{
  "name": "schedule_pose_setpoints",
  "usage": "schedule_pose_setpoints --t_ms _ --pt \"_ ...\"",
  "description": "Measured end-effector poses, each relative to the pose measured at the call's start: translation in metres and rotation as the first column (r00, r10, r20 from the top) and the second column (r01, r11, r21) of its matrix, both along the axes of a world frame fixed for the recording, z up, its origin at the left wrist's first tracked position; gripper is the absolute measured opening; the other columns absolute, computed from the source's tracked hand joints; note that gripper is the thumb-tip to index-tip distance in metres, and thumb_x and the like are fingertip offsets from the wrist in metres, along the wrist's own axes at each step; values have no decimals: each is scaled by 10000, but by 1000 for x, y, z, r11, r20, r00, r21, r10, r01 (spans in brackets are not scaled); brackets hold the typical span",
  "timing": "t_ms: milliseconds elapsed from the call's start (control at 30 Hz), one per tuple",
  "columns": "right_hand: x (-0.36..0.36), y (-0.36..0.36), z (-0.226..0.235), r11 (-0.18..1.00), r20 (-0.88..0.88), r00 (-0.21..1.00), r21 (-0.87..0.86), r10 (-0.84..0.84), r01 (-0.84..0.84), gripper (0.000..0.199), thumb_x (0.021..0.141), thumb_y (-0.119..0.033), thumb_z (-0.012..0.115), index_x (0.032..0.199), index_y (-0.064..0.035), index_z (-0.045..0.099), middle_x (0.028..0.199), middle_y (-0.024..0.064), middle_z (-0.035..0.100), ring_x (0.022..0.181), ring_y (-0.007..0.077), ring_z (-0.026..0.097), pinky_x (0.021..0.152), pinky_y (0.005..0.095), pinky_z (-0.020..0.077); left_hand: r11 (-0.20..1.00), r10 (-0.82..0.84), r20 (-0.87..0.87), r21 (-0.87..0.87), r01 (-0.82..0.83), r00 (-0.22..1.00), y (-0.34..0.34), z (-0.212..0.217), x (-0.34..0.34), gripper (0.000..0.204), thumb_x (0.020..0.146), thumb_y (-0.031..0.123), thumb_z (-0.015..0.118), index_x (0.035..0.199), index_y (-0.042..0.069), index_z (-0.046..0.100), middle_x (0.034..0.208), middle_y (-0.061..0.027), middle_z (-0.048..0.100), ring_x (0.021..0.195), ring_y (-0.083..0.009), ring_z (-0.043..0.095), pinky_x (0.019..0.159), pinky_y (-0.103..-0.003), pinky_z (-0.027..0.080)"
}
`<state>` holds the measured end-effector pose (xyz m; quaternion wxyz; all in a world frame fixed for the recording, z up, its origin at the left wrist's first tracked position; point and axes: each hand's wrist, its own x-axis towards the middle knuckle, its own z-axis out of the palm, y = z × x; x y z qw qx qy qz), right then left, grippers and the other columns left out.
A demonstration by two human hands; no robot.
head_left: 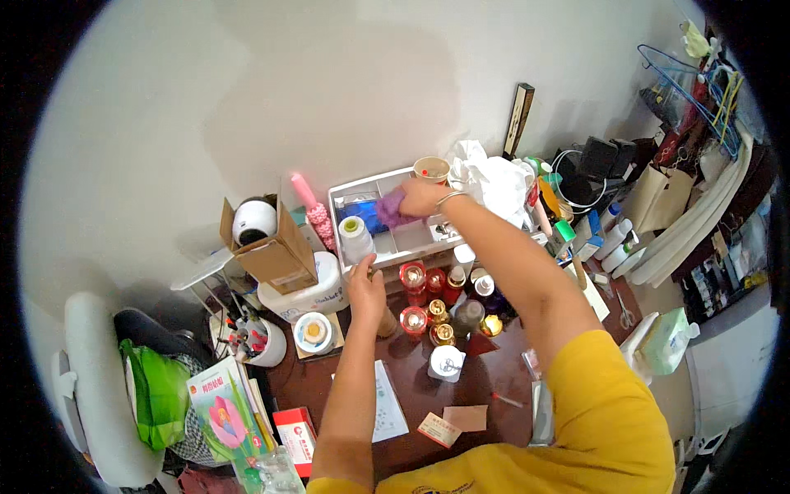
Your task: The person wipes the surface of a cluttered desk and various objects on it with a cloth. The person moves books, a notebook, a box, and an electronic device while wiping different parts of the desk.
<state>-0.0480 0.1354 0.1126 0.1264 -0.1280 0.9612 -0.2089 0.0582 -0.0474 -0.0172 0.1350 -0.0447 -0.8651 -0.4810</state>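
My right hand [423, 198] reaches over a white divided tray [333, 202] against the wall. Its fingers are closed on a crumpled purple cloth [392, 212], bunched above a compartment. Beside the cloth, a blue packet [362, 212] lies in the tray. A white cone of thread [355, 240] stands at the tray's near left corner. My left hand [365, 290] is at the tray's front edge, just below the cone, fingers apart and apparently holding nothing; whether it touches the tray I cannot tell. A paper cup [431, 170] sits at the tray's back edge, behind my right hand.
Several red and gold cosmetic bottles [414, 321] crowd the dark table in front of the tray. To the left are a cardboard box [284, 255], a round white jar [314, 333] and a pink brush [304, 191]. White crumpled plastic [494, 185] covers the tray's right end.
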Motion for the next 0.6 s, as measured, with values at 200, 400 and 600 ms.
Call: schedule_pose_setpoints --t_ms 200,400,600 --pt "137 82 33 -21 253 958 -967 -133 252 392 716 -56 528 1102 12 521 988 84 601 841 196 610 781 322 494 999 2 -46 -48 -4 999 3 -8 -6 329 762 67 591 1089 41 591 997 -175 594 921 -315 562 829 -383 439" --pt "318 140 -53 -252 457 700 -889 -549 382 361 739 -98 550 1089 -12 533 984 89 609 847 213 612 740 344 517 1000 16 -165 20 -13 986 10 14 19 271 813 80 563 1072 6 591 876 -132 612 795 -211 583 722 -318 474" --pt "430 188 -130 -539 596 566 -791 -570 290 285 775 -108 509 1028 11 566 970 92 616 866 221 616 774 367 515 746 -357 314 662 67 880 45 39 -23 180 802 69 585 963 -7 610 689 -45 581 551 -97 539 473 -202 416"
